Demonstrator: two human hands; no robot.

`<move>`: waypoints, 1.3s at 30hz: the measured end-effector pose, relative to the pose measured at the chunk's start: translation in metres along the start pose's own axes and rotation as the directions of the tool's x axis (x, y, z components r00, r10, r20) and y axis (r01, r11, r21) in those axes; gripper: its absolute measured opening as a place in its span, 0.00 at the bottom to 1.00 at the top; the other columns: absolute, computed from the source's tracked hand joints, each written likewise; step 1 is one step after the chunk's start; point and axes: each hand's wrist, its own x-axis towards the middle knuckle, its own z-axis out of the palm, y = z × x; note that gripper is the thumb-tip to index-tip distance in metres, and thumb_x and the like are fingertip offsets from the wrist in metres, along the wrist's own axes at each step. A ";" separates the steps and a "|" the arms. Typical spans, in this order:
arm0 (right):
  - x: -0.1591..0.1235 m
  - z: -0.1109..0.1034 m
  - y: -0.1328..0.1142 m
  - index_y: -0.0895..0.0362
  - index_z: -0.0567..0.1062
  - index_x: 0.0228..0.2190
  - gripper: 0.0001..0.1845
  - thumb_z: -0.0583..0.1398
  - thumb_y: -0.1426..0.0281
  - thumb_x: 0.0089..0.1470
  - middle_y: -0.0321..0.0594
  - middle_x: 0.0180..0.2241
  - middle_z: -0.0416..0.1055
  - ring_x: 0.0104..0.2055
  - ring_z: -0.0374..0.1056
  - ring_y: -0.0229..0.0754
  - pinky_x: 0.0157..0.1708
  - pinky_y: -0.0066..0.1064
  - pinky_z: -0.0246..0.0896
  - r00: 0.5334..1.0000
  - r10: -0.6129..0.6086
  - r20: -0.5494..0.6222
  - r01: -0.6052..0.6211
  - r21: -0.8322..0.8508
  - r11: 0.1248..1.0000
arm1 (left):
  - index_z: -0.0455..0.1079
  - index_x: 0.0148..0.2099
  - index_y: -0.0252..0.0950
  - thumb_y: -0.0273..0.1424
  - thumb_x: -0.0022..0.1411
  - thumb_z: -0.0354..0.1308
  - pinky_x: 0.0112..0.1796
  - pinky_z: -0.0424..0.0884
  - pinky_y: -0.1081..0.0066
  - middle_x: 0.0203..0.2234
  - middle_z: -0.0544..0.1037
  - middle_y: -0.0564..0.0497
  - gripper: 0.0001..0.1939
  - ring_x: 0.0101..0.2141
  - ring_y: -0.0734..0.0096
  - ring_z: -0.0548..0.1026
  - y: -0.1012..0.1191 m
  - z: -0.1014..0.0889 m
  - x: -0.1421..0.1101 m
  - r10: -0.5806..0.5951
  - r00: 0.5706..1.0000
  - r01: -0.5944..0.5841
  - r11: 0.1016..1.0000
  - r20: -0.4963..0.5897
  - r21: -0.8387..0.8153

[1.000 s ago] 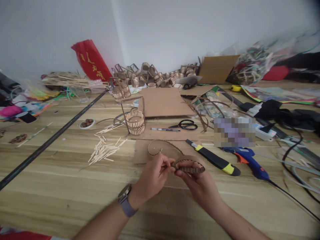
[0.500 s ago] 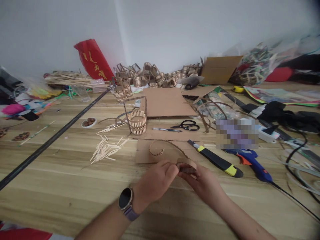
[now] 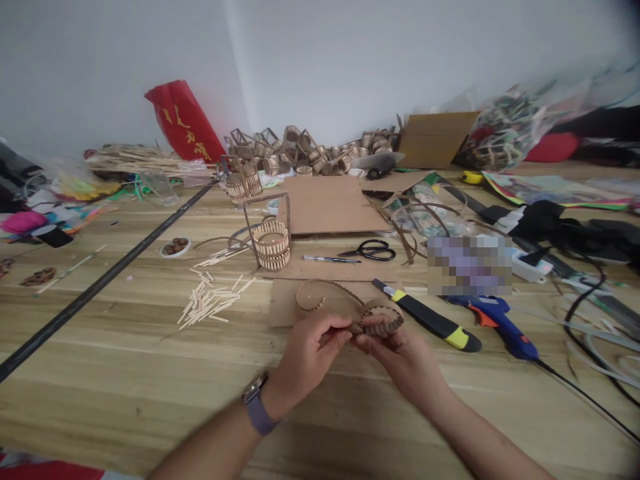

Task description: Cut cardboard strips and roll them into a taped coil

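Observation:
Between both hands is a narrow brown corrugated cardboard strip (image 3: 383,325), its near end bent into a round loop and its far end curling away over the cardboard sheet (image 3: 283,307). My left hand (image 3: 313,350), with a watch on the wrist, pinches the strip just left of the loop. Thumb and fingers of my right hand (image 3: 405,353) are closed on the loop's lower edge. A small slatted bucket (image 3: 273,247) with a tall square handle stands beyond my left hand. Right of my hands lies a black and yellow utility knife (image 3: 433,320).
Short sticks (image 3: 210,301) lie scattered at left near a bowl of brown nuts (image 3: 175,247). Black scissors (image 3: 375,250) and a pen (image 3: 333,259) rest ahead. A blue glue gun (image 3: 505,327) and its cable occupy the right. Several small buckets (image 3: 315,157) are heaped against the wall.
The loop has tilted and rolled so its round opening now shows. My left hand has turned, its watch face now edge-on, and its fingers pinch further from view of the back of the hand.

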 end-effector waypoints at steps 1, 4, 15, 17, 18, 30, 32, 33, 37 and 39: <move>0.000 -0.001 0.000 0.52 0.74 0.28 0.12 0.63 0.57 0.49 0.38 0.26 0.76 0.29 0.72 0.43 0.28 0.32 0.66 1.000 -0.027 -0.001 0.026 -0.061 0.998 | 0.74 0.43 0.35 0.26 0.65 0.57 0.43 0.74 0.69 0.38 0.81 0.47 0.06 0.40 0.67 0.78 -0.001 -0.001 0.000 0.069 0.998 -0.069 0.996 0.006 0.054; -0.001 -0.003 0.001 0.51 0.74 0.26 0.07 0.61 0.62 0.50 0.38 0.27 0.77 0.30 0.72 0.44 0.30 0.32 0.66 0.998 -0.058 0.017 0.060 -0.230 0.971 | 0.74 0.43 0.34 0.22 0.66 0.54 0.44 0.75 0.67 0.38 0.81 0.47 0.08 0.41 0.66 0.78 -0.002 -0.002 0.001 0.231 0.971 -0.238 0.951 0.056 0.197; 0.004 0.007 0.000 0.54 0.69 0.23 0.20 0.64 0.51 0.44 0.31 0.17 0.65 0.20 0.61 0.37 0.22 0.29 0.58 0.979 0.192 0.073 -0.198 0.088 0.976 | 0.63 0.55 0.33 0.22 0.68 0.48 0.48 0.75 0.59 0.46 0.76 0.41 0.15 0.47 0.61 0.75 0.000 0.005 -0.002 0.301 0.930 -0.367 0.794 0.212 0.485; 0.002 0.008 0.001 0.54 0.69 0.20 0.21 0.65 0.50 0.42 0.30 0.15 0.62 0.18 0.58 0.36 0.20 0.29 0.54 0.970 0.226 0.088 -0.230 0.048 0.972 | 0.64 0.53 0.34 0.22 0.68 0.49 0.46 0.75 0.59 0.44 0.77 0.43 0.13 0.45 0.62 0.76 -0.004 0.006 -0.003 0.262 0.934 -0.352 0.784 0.241 0.511; 0.001 0.009 0.001 0.54 0.68 0.19 0.21 0.65 0.50 0.42 0.30 0.14 0.62 0.18 0.57 0.36 0.20 0.29 0.53 0.966 0.238 0.098 -0.240 0.019 0.970 | 0.65 0.52 0.35 0.23 0.67 0.50 0.45 0.76 0.60 0.43 0.77 0.44 0.12 0.43 0.62 0.76 -0.006 0.007 -0.004 0.247 0.936 -0.345 0.778 0.250 0.524; 0.007 -0.017 -0.006 0.53 0.68 0.21 0.18 0.66 0.54 0.46 0.34 0.24 0.68 0.28 0.64 0.40 0.30 0.31 0.62 0.973 0.204 -0.111 -0.139 0.422 0.896 | 0.65 0.54 0.33 0.16 0.64 0.46 0.50 0.72 0.56 0.46 0.77 0.43 0.19 0.46 0.61 0.74 -0.006 -0.001 0.002 0.231 0.939 -0.326 0.834 0.255 0.445; 0.011 -0.023 -0.010 0.52 0.65 0.20 0.20 0.67 0.54 0.44 0.37 0.28 0.73 0.29 0.66 0.42 0.33 0.34 0.65 0.965 0.240 -0.108 -0.131 0.594 0.794 | 0.67 0.53 0.34 0.17 0.64 0.47 0.49 0.72 0.56 0.45 0.78 0.43 0.18 0.46 0.61 0.74 -0.008 -0.001 0.002 0.219 0.942 -0.311 0.852 0.255 0.420; 0.013 -0.026 -0.011 0.52 0.63 0.19 0.22 0.67 0.53 0.43 0.38 0.31 0.75 0.31 0.68 0.43 0.36 0.35 0.66 0.962 0.240 -0.127 -0.109 0.628 0.770 | 0.68 0.52 0.34 0.17 0.63 0.48 0.49 0.72 0.56 0.45 0.78 0.44 0.17 0.45 0.61 0.75 -0.009 -0.001 0.002 0.203 0.948 -0.292 0.866 0.247 0.406; 0.018 -0.031 -0.009 0.49 0.73 0.30 0.27 0.66 0.41 0.38 0.43 0.51 0.74 0.49 0.70 0.51 0.49 0.43 0.64 0.976 0.159 -0.151 -0.044 0.574 0.818 | 0.71 0.49 0.35 0.21 0.63 0.55 0.44 0.73 0.62 0.40 0.79 0.46 0.13 0.41 0.62 0.76 -0.009 -0.001 0.004 0.080 0.981 -0.132 0.942 0.178 0.309; 0.018 -0.028 -0.002 0.48 0.75 0.43 0.42 0.63 0.34 0.32 0.47 0.57 0.69 0.56 0.66 0.55 0.51 0.45 0.63 0.988 0.115 -0.106 -0.039 0.549 0.835 | 0.72 0.48 0.35 0.22 0.62 0.58 0.42 0.73 0.65 0.39 0.79 0.46 0.12 0.39 0.63 0.76 -0.006 -0.001 0.004 0.013 0.991 -0.044 0.971 0.130 0.237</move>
